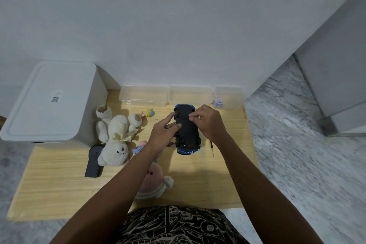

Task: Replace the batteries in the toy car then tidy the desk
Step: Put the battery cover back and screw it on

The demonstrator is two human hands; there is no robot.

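A blue toy car (187,136) lies upside down on the wooden desk (59,180), its black underside facing up. My left hand (164,134) grips the car's left side, thumb and fingers resting on the underside. My right hand (208,121) holds the right side, its fingertips pinched at the middle of the underside near the front wheels. A thin screwdriver (212,147) lies on the desk just right of the car, partly hidden by my right forearm. No batteries are visible.
A white lidded bin (51,101) stands at the back left. Three clear plastic boxes (190,95) line the wall. A white teddy bear (116,138), a black remote (94,161), a pink plush (153,180) and small figurines (149,113) lie on the left and middle.
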